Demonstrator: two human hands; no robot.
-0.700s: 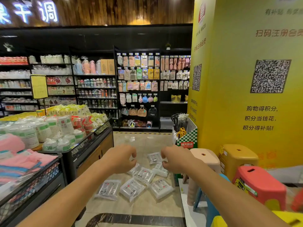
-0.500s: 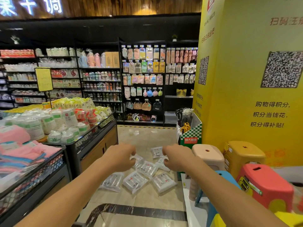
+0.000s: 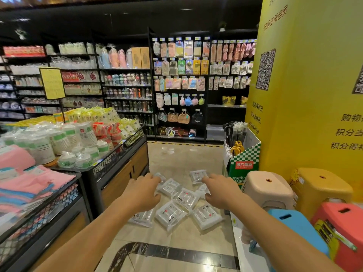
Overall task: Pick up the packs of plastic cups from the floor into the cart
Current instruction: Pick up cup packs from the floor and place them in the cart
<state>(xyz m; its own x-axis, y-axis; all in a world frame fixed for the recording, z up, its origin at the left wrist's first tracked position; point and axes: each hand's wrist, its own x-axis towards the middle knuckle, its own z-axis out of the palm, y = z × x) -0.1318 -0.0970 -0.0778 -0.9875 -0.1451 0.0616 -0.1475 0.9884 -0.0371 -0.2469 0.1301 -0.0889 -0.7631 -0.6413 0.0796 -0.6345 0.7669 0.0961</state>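
Observation:
Several clear packs of plastic cups lie scattered on the tiled floor ahead of me, among them a middle pack, a right pack, a far pack and one partly hidden behind my left wrist. Both arms stretch forward above the pile. My left hand hovers over the pile's left side, fingers loosely curled, thumb apart, holding nothing. My right hand hovers over the right side, index finger forward, also holding nothing. No cart is in view.
A black mesh display bin with stacked cups and pink cloths lines the left. Beige, yellow, blue and red stools and a green checkered box crowd the right beside a yellow pillar. Shelves close the aisle's far end.
My view has tipped down and come closer to the packs. Both hands have loosened from near-fists, fingers now reaching forward over the pile.

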